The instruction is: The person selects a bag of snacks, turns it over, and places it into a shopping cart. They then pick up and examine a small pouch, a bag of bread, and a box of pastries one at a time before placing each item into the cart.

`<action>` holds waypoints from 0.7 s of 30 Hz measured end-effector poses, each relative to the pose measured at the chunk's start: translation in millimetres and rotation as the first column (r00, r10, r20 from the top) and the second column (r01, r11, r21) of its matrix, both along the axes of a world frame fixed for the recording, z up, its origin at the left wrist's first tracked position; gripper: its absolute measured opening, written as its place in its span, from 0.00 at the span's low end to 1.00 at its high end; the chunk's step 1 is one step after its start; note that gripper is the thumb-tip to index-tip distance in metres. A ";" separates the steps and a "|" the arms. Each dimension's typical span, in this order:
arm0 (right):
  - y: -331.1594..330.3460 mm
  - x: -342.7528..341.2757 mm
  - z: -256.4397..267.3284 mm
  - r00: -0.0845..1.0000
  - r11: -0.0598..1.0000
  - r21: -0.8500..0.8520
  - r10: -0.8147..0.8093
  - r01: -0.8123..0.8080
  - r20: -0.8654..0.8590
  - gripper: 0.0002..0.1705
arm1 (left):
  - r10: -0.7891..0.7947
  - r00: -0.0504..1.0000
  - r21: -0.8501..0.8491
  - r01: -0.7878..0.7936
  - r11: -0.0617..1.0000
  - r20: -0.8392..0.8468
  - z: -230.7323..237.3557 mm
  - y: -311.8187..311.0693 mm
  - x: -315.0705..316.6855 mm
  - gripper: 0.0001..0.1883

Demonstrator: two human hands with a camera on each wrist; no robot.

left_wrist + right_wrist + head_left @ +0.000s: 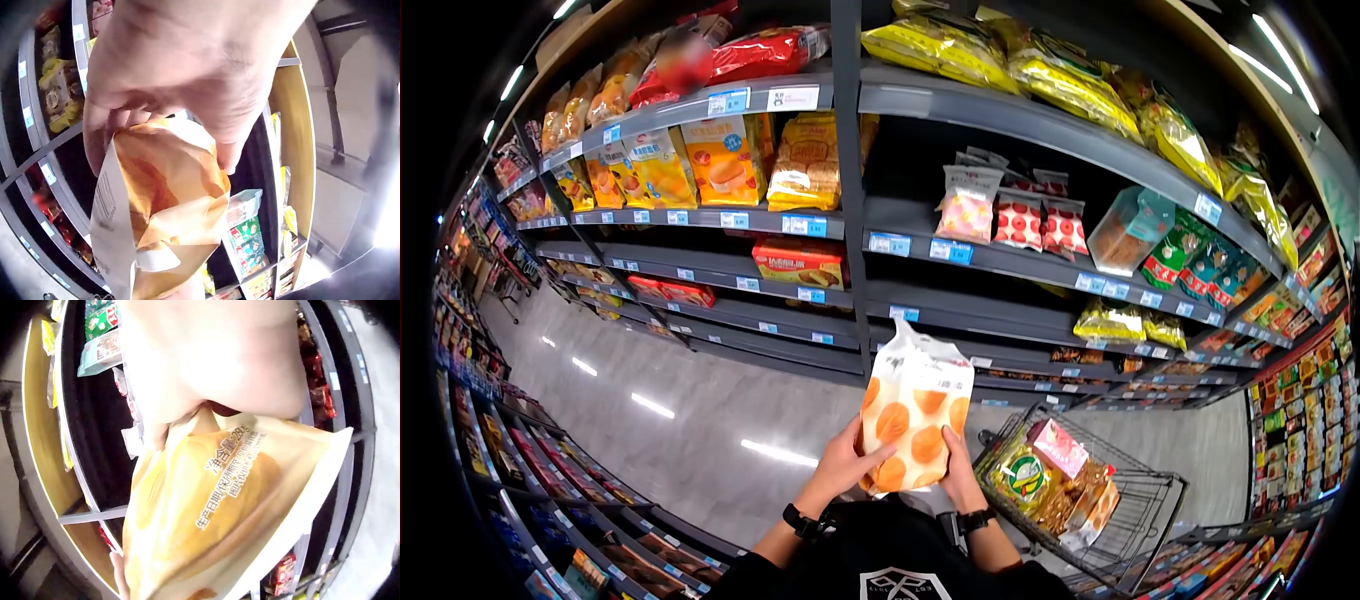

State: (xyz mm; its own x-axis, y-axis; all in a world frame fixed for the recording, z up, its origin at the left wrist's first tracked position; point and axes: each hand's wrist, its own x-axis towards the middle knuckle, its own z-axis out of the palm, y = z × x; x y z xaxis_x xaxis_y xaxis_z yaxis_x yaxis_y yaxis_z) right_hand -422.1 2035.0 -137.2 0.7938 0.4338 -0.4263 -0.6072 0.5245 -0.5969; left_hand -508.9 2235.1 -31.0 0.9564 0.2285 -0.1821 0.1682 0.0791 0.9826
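Both hands hold an upright snack bag, white at the top with orange round pastry pictures below, in front of the body. My left hand grips its lower left side, thumb across the front. On the opposite edge my right hand holds the lower right side, thumb also on the front. In the left wrist view the bag looks creased, with fingers and thumb around its end. The right wrist view shows printed dark lettering on the bag, and the right hand pinching its edge.
A wire shopping cart stands at the lower right, carrying a pink box and several bagged goods. Ahead are dark shelves with small pink-and-white packs, yellow bags and orange packs. Grey floor lies to the left.
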 end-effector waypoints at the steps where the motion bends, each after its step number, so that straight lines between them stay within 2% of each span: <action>1: -3.5 4.1 -9.6 0.999 1.000 -0.027 -0.013 0.014 0.032 0.33 | -0.015 1.000 0.053 0.015 0.999 -0.002 -12.2 0.9 6.4 0.36; 2: -6.1 9.6 -8.2 1.000 0.999 -0.041 -0.008 0.009 0.022 0.37 | -0.032 0.999 0.103 0.032 0.994 -0.005 -19.3 2.8 14.5 0.35; 3: -10.2 15.2 -6.3 0.999 0.999 -0.047 -0.006 0.007 0.031 0.37 | -0.030 1.000 0.097 0.029 0.995 0.004 -26.2 5.7 22.7 0.35; 5: -15.5 32.5 -2.6 0.993 0.985 -0.148 0.100 -0.089 0.068 0.40 | -0.057 0.997 0.042 0.059 0.997 -0.048 -34.0 15.3 43.4 0.36; 7: -10.0 57.6 -1.9 0.993 0.976 -0.200 0.095 -0.080 0.068 0.41 | -0.082 0.995 0.049 0.085 0.995 -0.059 -36.6 26.6 66.5 0.36; 8: -4.7 71.1 2.6 0.990 0.975 -0.221 0.065 -0.037 0.124 0.42 | -0.119 0.987 0.148 0.134 0.980 -0.104 -34.0 32.9 79.1 0.36; 10: 5.1 105.0 2.3 0.975 0.956 -0.289 0.012 0.054 0.224 0.47 | -0.166 0.973 0.394 0.217 0.893 -0.160 -35.4 46.1 101.8 0.39; 11: 10.5 126.6 -3.0 0.973 0.954 -0.296 0.018 0.052 0.229 0.47 | -0.164 0.974 0.388 0.212 0.897 -0.154 -41.3 55.2 110.8 0.39; 13: 25.8 171.6 -6.8 0.882 0.898 -0.397 0.021 0.191 0.471 0.49 | -0.284 0.955 0.676 0.268 0.687 -0.089 -62.3 81.0 127.7 0.41; 14: 36.5 198.5 3.4 0.863 0.900 -0.384 0.018 0.206 0.505 0.49 | -0.317 0.943 0.714 0.291 0.637 -0.101 -77.8 96.0 132.8 0.40; 15: 55.0 234.4 11.7 0.846 0.904 -0.368 0.013 0.218 0.534 0.49 | -0.308 0.945 0.715 0.289 0.637 -0.107 -79.2 120.2 144.7 0.40; 16: 63.0 263.1 -7.2 0.821 0.899 -0.354 -0.010 0.258 0.571 0.49 | -0.307 0.925 0.712 0.372 0.596 -0.225 -83.9 134.8 145.6 0.39; 17: 73.7 282.9 -5.2 0.846 0.902 -0.336 -0.057 0.271 0.529 0.43 | -0.299 0.892 0.697 0.452 0.557 -0.339 -89.6 149.2 146.5 0.37; 18: 79.6 306.5 -15.8 0.882 0.917 -0.336 -0.034 0.214 0.470 0.38 | -0.294 0.892 0.696 0.452 0.557 -0.344 -108.1 167.3 146.3 0.37; 20: 85.1 365.7 -78.7 0.939 0.946 -0.294 -0.029 0.136 0.343 0.25 | -0.198 0.919 0.710 0.389 0.586 -0.340 -149.0 200.1 148.1 0.34; 21: 88.1 385.3 -107.5 0.961 0.959 -0.257 -0.044 0.117 0.274 0.18 | -0.186 0.918 0.709 0.391 0.587 -0.351 -143.7 207.8 151.8 0.34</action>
